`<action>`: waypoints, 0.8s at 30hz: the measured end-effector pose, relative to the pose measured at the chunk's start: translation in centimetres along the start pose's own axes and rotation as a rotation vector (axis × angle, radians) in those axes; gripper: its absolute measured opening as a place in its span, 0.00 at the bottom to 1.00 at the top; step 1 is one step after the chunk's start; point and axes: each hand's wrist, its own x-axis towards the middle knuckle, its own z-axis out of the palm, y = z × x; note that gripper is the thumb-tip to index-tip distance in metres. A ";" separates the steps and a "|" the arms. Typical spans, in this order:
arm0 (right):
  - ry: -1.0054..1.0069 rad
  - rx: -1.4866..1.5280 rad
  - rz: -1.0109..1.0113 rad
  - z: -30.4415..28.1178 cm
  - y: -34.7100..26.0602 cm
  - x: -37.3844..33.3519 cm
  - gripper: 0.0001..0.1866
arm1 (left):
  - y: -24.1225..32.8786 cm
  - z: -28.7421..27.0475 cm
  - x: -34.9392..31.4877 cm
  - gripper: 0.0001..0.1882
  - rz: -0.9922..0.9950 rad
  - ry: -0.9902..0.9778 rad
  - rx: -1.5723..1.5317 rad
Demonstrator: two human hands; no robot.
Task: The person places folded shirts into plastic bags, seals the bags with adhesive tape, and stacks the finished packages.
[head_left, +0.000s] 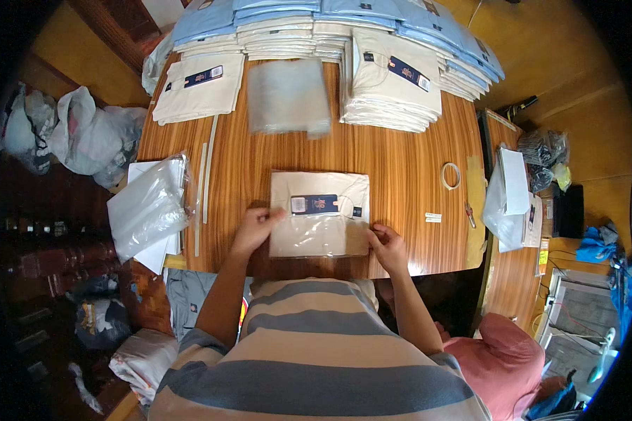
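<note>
In front of me on the wooden table lies a folded cream shirt in a clear plastic bag [319, 235]. A dark blue hang tag [318, 204] shows through the plastic. My left hand [256, 228] grips the bag's left edge, its fingertips slightly blurred. At the right edge, my right hand [388, 247] pinches the plastic between thumb and fingers. Beyond the bagged shirt sits a stack of clear empty bags [288, 97]. To its left is a folded cream shirt [198, 105] with a tag, and to its right a tall pile of cream shirts [390, 102].
Blue bagged shirts [358, 8] line the far edge. Plastic sheets and white paper [151, 203] overhang the left edge. A tape roll [451, 176] and a small red-handled tool [470, 215] lie at right. A person in pink [495, 361] is close on my right.
</note>
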 end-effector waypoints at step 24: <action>0.018 0.316 -0.332 -11.3 -17.3 19.1 0.13 | 27.3 8.3 7.2 0.23 0.446 0.362 -0.057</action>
